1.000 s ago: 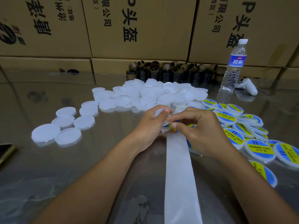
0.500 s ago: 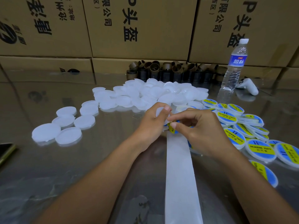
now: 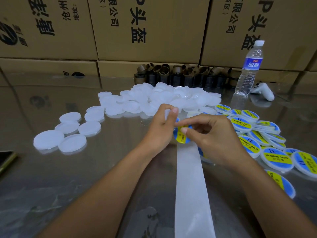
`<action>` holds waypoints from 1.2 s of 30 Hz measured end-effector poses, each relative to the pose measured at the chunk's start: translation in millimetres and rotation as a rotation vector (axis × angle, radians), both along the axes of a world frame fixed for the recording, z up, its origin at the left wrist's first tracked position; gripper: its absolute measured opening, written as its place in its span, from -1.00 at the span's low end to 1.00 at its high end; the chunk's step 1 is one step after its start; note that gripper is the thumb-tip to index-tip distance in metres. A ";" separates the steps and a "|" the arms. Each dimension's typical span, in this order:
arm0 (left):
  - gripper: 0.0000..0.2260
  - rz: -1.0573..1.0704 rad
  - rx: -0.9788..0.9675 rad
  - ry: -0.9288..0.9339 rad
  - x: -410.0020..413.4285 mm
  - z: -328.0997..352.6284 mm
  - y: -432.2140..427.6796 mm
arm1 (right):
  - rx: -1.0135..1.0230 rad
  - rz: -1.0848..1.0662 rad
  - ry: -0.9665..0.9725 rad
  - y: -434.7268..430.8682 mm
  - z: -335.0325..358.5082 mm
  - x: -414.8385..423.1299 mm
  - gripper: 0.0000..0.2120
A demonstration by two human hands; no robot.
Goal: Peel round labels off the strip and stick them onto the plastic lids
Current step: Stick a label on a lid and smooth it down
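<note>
Between the two hands, pinched at its upper edge by the thumb and forefinger of the right hand (image 3: pixel 217 140), hangs a round label (image 3: pixel 180 138), blue with a yellow band. Its lower edge meets the far end of the strip (image 3: pixel 190 186), and I cannot tell whether it is fully free there. Close against the right, the left hand (image 3: pixel 159 131) grips a plain white lid (image 3: pixel 167 114) between thumb and curled fingers, just beyond the label and slightly left of it.

The coming move therefore looks short: the label goes away from the body and a little leftward onto the lid's face, with the right hand doing the travelling. From under the hands the strip's long axis runs straight back toward the person along the tabletop (image 3: pixel 85 177).

Right of the right hand lie finished lids (image 3: pixel 274 158), their labels reading "SOLDERING PASTE". Beyond the left hand is a heap of bare lids (image 3: pixel 171 97). Farther off, a water bottle (image 3: pixel 248 71) wears a blue band with Chinese characters, and cartons (image 3: pixel 154 28) show the large characters "头盔".
</note>
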State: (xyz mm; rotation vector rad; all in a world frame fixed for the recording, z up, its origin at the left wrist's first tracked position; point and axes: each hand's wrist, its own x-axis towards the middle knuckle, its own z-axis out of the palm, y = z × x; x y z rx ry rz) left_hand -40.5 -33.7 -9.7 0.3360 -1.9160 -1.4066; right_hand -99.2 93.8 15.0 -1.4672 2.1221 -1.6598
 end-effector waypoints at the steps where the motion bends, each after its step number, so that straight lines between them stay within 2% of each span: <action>1: -0.86 0.013 0.045 0.009 2.0 0.5 -4.1 | -0.036 0.001 -0.036 0.8 0.5 -0.7 -0.81; 5: -0.77 0.015 0.355 -0.008 9.1 3.4 -19.1 | -0.107 0.021 -0.119 1.7 3.2 -1.3 -0.78; 9: -0.56 -0.229 0.771 -0.001 13.2 10.3 -17.4 | -0.148 0.069 -0.191 1.9 6.1 -0.8 -0.74; 11: -0.54 -0.326 0.879 0.013 14.6 11.4 -16.6 | -0.148 0.097 -0.193 2.6 6.4 -1.3 -0.76; 14: -0.65 -0.445 0.855 -0.059 18.1 14.7 -14.4 | -0.126 0.152 -0.148 1.5 4.8 0.1 -0.77; 19: -0.69 -0.585 0.761 -0.224 20.5 17.4 -7.1 | -0.079 0.251 -0.102 -0.4 3.7 4.1 -0.73; 23: -0.65 -0.570 0.706 -0.222 17.1 15.3 -5.6 | -0.075 0.256 -0.093 0.1 2.2 4.1 -0.73; 31: -0.56 -0.557 0.671 -0.217 14.1 11.3 -3.4 | -0.011 0.155 0.078 -1.3 0.8 4.6 -0.68; 36: -0.58 -0.537 0.659 -0.229 13.4 10.6 -3.2 | 0.001 0.139 0.095 -1.2 -0.7 2.9 -0.69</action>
